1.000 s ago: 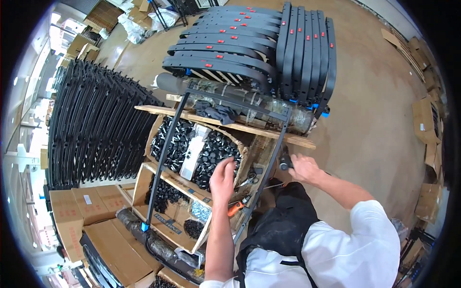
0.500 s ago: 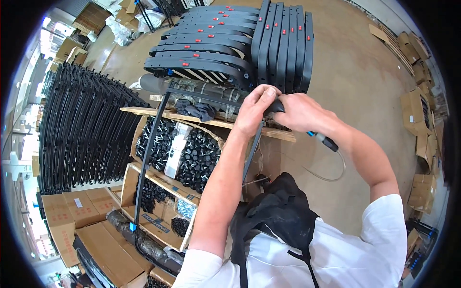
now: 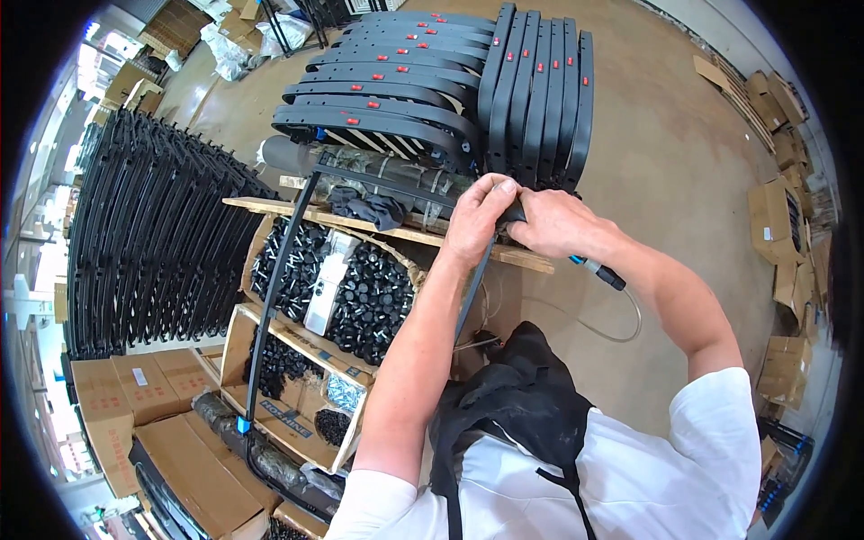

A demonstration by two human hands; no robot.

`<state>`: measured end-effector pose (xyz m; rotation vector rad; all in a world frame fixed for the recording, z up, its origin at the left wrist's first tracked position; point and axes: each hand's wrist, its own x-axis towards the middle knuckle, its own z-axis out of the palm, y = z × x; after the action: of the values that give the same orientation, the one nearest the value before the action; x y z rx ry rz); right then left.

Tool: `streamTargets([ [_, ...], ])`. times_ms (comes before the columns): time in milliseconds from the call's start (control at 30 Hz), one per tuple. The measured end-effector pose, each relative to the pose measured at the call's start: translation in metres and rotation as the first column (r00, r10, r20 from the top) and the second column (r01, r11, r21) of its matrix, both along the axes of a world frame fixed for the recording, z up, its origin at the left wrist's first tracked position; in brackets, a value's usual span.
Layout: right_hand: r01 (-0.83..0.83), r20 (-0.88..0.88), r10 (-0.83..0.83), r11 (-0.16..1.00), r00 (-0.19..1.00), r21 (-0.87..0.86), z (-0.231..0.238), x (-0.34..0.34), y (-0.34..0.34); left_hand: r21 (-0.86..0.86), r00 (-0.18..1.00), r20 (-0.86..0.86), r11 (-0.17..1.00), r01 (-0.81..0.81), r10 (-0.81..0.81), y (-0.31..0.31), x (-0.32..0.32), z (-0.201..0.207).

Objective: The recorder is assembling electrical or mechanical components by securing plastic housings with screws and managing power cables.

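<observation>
A black metal frame (image 3: pixel 276 301) lies across the bench. At its far right corner my left hand (image 3: pixel 480 219) is closed, thumb and fingers pinched together. The corner itself is hidden under the hand, and I cannot see whether a small part sits in the pinch. Close beside it, my right hand (image 3: pixel 560 221) is wrapped round a black air-powered driver (image 3: pixel 514 213), whose head points at the left hand. Below the right wrist, the driver's blue-and-black hose fitting (image 3: pixel 601 271) leads to a thin clear hose (image 3: pixel 637 315).
Open boxes of black-headed bolts (image 3: pixel 369 288) stand under the frame, by a wooden plank (image 3: pixel 517 257) and a dark cloth (image 3: pixel 369 208). Curved black frames (image 3: pixel 378 117) are stacked ahead. More black frames (image 3: pixel 162 243) lean at left, above cardboard boxes (image 3: pixel 202 468).
Both hands have come slightly nearer, with the driver still held at the frame's corner. The hose fitting has shifted a little left. The view has tilted slightly.
</observation>
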<state>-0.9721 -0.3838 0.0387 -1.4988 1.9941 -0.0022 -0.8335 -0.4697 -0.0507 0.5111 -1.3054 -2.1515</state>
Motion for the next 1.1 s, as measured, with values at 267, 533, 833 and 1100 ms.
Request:
streamTargets([
  [267,0.035,-0.016,-0.035,0.997,0.999,0.065,-0.002,0.006,-0.002,-0.032,1.000,0.019,0.999,-0.013,0.014,0.009,0.005,-0.001],
  [533,0.175,0.082,-0.183,0.980,0.980,0.099,-0.009,0.016,-0.007,0.026,0.998,0.015,0.998,0.064,-0.064,0.000,0.007,-0.010],
  [833,0.309,0.118,-0.316,0.949,0.941,0.067,-0.004,0.023,-0.007,0.014,0.993,-0.045,0.994,0.112,-0.111,-0.008,0.004,0.003],
  [1100,0.132,0.008,-0.132,0.986,0.991,-0.101,0.049,0.077,-0.064,-0.062,0.996,-0.068,0.997,-0.055,0.051,-0.060,0.055,0.052],
])
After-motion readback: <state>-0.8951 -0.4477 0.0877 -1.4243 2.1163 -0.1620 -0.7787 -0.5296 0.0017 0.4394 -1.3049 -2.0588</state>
